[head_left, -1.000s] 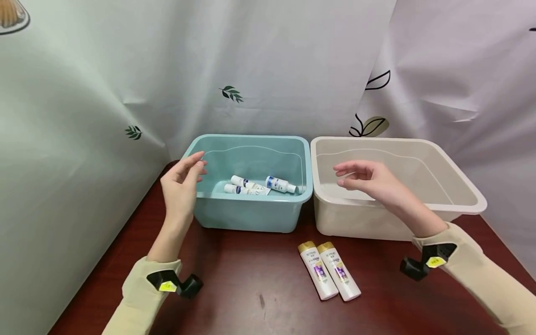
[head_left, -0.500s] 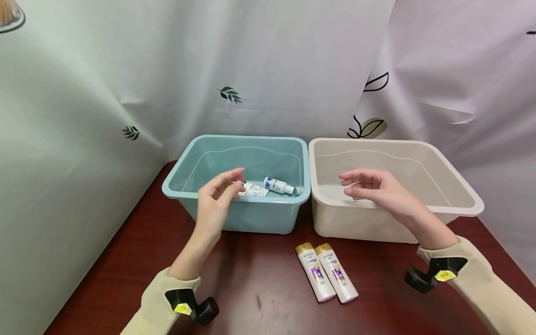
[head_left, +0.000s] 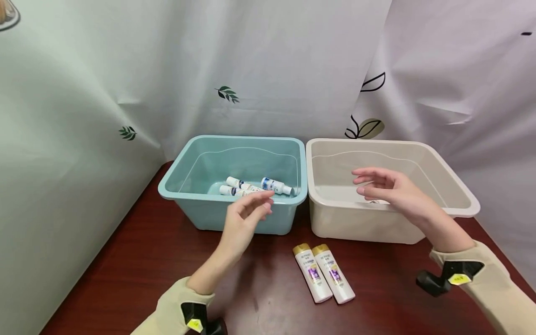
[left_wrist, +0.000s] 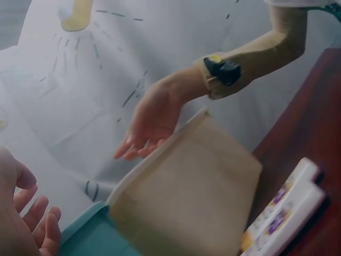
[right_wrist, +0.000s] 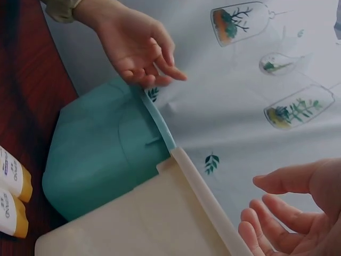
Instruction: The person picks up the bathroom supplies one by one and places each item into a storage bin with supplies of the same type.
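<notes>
By the blue tub (head_left: pixel 197 215), the left hand (head_left: pixel 244 219) had shifted rightward, nearer two white bottles (head_left: pixel 312 275), both untouched; it and the right hand (head_left: pixel 392 190) grasped nothing.

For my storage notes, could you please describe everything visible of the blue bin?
The blue bin, apparently plastic, is rectangular and open-topped, with a rounded rim and walls narrowing downward. It stands upright on the red table, close beside the beige bin. Two white tubes and a bottle lie inside; the left hand partly hides its front.
</notes>
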`<action>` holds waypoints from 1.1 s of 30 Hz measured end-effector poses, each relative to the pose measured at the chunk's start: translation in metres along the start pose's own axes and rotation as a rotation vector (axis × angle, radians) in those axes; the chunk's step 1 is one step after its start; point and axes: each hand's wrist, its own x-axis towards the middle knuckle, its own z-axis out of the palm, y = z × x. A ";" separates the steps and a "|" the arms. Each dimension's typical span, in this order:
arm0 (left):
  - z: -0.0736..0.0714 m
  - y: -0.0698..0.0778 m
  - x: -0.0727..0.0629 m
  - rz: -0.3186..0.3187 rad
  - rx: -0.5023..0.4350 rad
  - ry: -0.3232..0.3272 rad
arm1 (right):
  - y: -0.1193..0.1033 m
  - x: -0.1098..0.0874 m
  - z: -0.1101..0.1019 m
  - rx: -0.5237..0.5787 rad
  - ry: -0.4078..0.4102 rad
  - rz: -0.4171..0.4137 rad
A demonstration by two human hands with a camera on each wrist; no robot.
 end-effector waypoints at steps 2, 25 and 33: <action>0.007 -0.003 -0.005 -0.007 -0.006 -0.052 | 0.002 -0.001 -0.003 0.005 -0.002 0.004; 0.037 -0.029 -0.024 -0.149 0.001 -0.242 | 0.026 -0.017 -0.035 0.204 0.047 -0.054; 0.039 -0.034 -0.025 -0.198 -0.023 -0.267 | 0.032 -0.018 -0.049 0.144 0.071 -0.042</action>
